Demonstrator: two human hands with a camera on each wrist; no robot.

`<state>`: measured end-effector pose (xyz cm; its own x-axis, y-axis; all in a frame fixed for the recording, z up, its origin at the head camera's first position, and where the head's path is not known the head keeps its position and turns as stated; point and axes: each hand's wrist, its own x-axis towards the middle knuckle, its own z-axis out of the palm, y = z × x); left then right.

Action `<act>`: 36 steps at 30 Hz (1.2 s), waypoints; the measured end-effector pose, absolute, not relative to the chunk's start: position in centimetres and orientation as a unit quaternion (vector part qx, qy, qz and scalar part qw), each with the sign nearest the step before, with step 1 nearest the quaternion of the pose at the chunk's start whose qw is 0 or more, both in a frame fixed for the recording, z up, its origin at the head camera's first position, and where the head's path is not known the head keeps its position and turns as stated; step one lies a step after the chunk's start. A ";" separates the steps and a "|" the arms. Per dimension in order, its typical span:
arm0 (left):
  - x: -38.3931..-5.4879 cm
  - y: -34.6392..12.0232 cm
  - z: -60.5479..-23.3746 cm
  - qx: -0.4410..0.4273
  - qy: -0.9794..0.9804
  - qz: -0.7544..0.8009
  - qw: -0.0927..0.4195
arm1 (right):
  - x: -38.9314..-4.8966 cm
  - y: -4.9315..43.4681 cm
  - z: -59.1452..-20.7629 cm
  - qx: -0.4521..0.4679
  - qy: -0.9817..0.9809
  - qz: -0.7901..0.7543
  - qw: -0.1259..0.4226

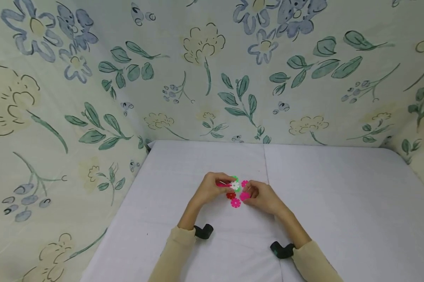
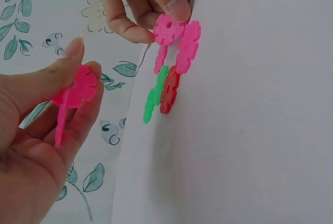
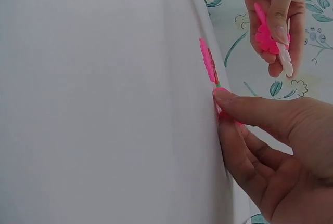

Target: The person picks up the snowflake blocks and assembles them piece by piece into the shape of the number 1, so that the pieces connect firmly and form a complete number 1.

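My left hand [image 1: 211, 185] pinches pink notched interlocking discs [image 2: 82, 88], set at an angle to each other, between thumb and fingers. A white notched disc [image 1: 234, 185] shows at those fingertips, joined to the pink ones in the right wrist view. With thumb and fingertips, my right hand [image 1: 265, 197] pinches a pink disc [image 1: 245, 196] low over the table. Around it lie a pink disc [image 1: 235, 203], a red disc [image 1: 231, 195], a green disc [image 1: 236, 178] and another pink disc [image 1: 245, 183]. My left hand is slightly higher, partly covering the group in the head view.
A white cloth with a seam covers the table [image 1: 318, 203]. Flower-print fabric [image 1: 205, 98] hangs behind the table and along its sides. Each wrist wears a black camera, one at the left wrist [image 1: 204, 231] and one at the right [image 1: 281, 250].
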<state>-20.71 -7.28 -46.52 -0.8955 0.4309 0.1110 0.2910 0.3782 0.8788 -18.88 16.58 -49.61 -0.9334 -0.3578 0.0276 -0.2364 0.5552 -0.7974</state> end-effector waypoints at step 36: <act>-20.5 -7.4 -46.3 0.218 0.817 0.528 0.083 | -18.3 17.0 -48.5 -0.172 0.754 -0.633 -0.009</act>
